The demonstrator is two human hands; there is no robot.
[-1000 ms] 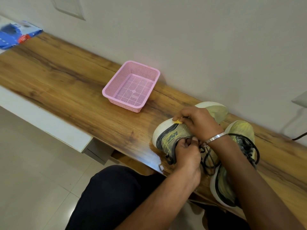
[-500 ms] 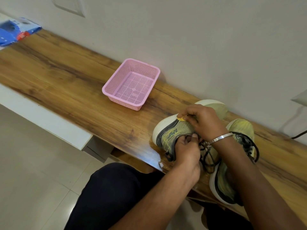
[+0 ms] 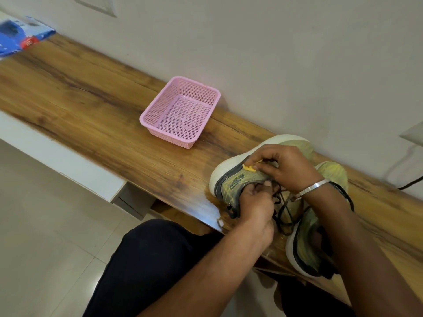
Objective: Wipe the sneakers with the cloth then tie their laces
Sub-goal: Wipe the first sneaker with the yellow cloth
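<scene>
Hands work dark laces (image 3: 282, 203) on a yellow-green sneaker (image 3: 238, 179) lying on a wooden wall-side bench (image 3: 91, 106): left hand (image 3: 256, 204) and right hand (image 3: 283, 167) pinching them, second sneaker (image 3: 306, 236) beside, pink basket (image 3: 180, 110) nearby.

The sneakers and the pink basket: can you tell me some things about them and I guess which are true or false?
1. Both hands are at the laces of one sneaker. True.
2. The pink basket holds a cloth. False: it shows nothing inside.
3. The right hand wears a silver bangle at the wrist. True.
4. The left hand rests flat on the wooden table. False: its fingers pinch the laces.
5. The second sneaker sits in the basket. False: it lies on the table.
</scene>
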